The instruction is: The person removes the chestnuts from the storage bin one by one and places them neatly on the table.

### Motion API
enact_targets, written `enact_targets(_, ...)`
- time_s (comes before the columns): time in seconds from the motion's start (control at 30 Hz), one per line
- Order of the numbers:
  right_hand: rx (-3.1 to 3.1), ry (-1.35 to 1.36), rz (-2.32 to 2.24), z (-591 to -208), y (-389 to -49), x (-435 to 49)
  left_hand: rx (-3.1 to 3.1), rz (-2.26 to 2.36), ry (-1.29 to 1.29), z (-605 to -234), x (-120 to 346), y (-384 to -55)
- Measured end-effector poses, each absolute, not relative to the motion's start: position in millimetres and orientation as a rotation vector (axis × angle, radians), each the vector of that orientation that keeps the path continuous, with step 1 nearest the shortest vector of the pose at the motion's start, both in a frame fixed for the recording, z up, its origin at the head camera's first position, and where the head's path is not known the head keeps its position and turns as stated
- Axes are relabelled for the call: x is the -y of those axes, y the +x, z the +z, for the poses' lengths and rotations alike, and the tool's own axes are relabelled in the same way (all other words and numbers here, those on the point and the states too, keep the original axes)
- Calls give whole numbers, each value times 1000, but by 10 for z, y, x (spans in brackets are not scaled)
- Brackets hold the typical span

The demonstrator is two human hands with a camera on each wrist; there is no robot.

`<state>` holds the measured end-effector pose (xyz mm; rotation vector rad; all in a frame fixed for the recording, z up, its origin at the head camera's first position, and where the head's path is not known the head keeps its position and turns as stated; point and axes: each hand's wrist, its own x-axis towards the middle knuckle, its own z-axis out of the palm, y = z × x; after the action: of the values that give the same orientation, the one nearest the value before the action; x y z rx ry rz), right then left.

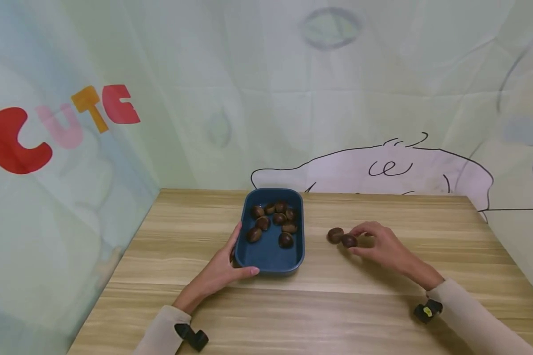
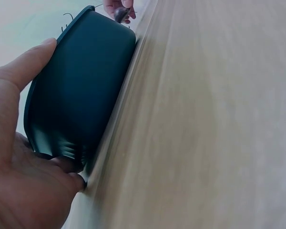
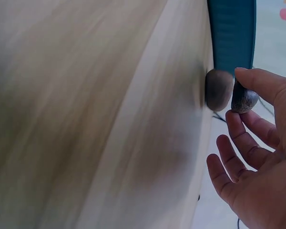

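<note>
A dark blue rectangular container [image 1: 270, 261] stands on the table with several brown chestnuts [image 1: 262, 223] inside it. My left hand [image 1: 215, 273] grips its near left corner, thumb on the front rim and fingers along the left side; the left wrist view shows some fingers low against the wall. To the right of the container, my right hand [image 1: 384, 248] pinches one chestnut [image 3: 244, 98] between thumb and fingertips. Another chestnut [image 1: 335, 235] lies on the table just left of the pinched one. In the right wrist view the remaining fingers are loosely bent.
The wood-grain table [image 1: 337, 320] ends at a back edge just behind the container. A printed fabric backdrop [image 1: 195, 98] with cartoon lines and coloured letters hangs behind and to the left. Each wrist carries a small black camera [image 1: 428, 311].
</note>
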<state>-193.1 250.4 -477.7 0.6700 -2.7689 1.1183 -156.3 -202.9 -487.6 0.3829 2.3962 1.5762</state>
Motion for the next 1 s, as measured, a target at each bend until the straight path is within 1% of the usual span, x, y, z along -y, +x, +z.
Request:
enact_targets(0.43,2836,630,1129,-4888,-2062,-2687,-2388,1589,417,-4883,2029,-1564)
enact_targets(1.0,2812,639,1143,-4983,-2163,-2830,-2392,1577,382,-4872,2040,-1559)
